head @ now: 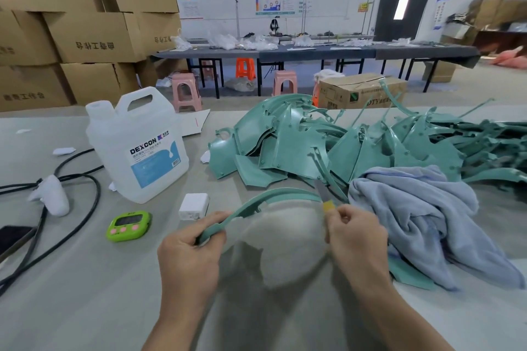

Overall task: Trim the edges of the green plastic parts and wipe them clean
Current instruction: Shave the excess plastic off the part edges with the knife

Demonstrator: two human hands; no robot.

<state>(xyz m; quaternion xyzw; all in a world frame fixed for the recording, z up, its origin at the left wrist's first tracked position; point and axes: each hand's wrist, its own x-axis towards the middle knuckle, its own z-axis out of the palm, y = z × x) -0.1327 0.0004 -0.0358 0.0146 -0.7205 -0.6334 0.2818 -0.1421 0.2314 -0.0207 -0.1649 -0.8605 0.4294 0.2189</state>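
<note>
Curved green plastic strip [288,193] is up off the grey worktable [71,279], held in front of the person between both hands. Left hand [191,248] grips the near end, fingers curled round it and thumb on top. Right hand [353,231] pinches a small knife [323,194] by its yellow handle, fingers folded tight, and the grey blade points away and meets the strip's far end. Below the strip sits a pale, blurred patch; I cannot tell what it is.

Just right of the knife hand, a crumpled blue-grey towel [413,208] is heaped on the table, with a flat green piece [410,273] poking out from under its near edge. Behind the towel and the strip, a big pile of green plastic parts [285,145] spreads across to the right edge, panels and thin ribs all tangled together.

Out to the left, a white charger block [194,205] lies near the strip, and a lime-green timer [128,225] with pink buttons lies just beside it. Behind those stands a translucent white jug [139,145] labelled DEXCON, upright. Black cables [94,199] loop across the far left of the table.

Beyond the table, stacked cardboard boxes [71,31] fill the left, pink stools [185,94] and an orange stool [245,67] stand on the floor, and long dark tables [413,53] carrying white bags run across the back.
</note>
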